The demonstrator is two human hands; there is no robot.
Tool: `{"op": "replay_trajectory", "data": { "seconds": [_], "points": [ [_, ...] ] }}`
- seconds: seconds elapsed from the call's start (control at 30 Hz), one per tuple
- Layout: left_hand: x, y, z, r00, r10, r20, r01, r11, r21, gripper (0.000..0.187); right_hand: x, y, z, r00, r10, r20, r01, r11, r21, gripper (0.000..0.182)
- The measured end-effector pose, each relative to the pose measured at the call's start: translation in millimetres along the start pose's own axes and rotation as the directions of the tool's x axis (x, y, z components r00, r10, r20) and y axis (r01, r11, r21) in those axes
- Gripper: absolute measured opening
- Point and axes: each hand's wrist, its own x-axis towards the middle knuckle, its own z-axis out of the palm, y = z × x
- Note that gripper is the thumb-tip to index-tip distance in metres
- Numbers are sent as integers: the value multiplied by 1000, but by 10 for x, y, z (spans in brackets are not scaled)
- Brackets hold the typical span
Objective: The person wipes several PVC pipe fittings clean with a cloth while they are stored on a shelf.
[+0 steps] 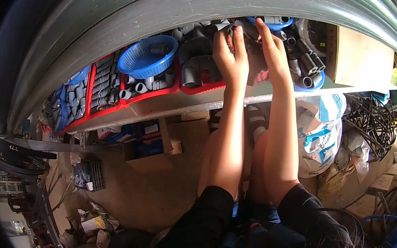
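Note:
Both my hands reach forward over the shelf of grey pipe fittings, palms facing each other. My left hand (231,55) is closed, its thumb pointing forward, around a dark reddish-brown thing (246,39) whose kind I cannot make out. My right hand (273,51) is beside it, thumb stretched forward and fingers apart; its far side is hidden. Left of my hands, large grey pipe elbows (198,69) lie in a red tray (204,88). On the right, short grey pipe couplings (307,64) are heaped around a blue basket (319,83).
A thick grey pipe (186,9) crosses above the shelf. A blue basket (141,60) rests over another red tray (151,93) of fittings. At right are a cardboard box (363,56) and a white plastic sack (320,135). An open carton (152,163) stands below the shelf.

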Motion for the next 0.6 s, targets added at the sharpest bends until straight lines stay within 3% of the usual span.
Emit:
{"op": "replay_trajectory", "data": {
  "seconds": [0.03, 0.13, 0.27, 0.37, 0.4, 0.47, 0.53, 0.6],
  "points": [
    [4, 8, -14, 1000, -19, 14, 19, 999, -31, 21, -34, -47, 13, 1000, 24, -15, -24, 1000, -8, 51],
    [33, 27, 48, 987, 154, -37, -153, 988, 13, 21, -30, -27, 30, 998, 58, -33, -57, 998, 36, 56],
    [26, 24, -31, 1000, -18, -1, 18, 999, 28, 18, -66, -90, 35, 993, 109, -47, -109, 994, 4, 57],
    [27, -28, -57, 999, -38, 0, 37, 994, -102, 19, -130, -148, 55, 993, 114, -3, -114, 993, 14, 55],
    [40, -19, -42, 999, 24, -21, -26, 996, -89, 21, -140, -152, 64, 994, 110, 16, -111, 994, 20, 54],
    [42, 9, -25, 998, 61, -28, -63, 995, -82, 28, -115, -72, 180, 997, -3, -79, 11, 995, 102, 50],
    [36, 18, -40, 999, 52, -11, -52, 997, -51, 24, -104, -40, 175, 996, 15, -87, -7, 996, 93, 47],
    [30, 45, -65, 1000, 14, -4, -14, 1000, -24, 19, -110, -83, 62, 987, 161, -12, -161, 987, -5, 50]
  ]
}}
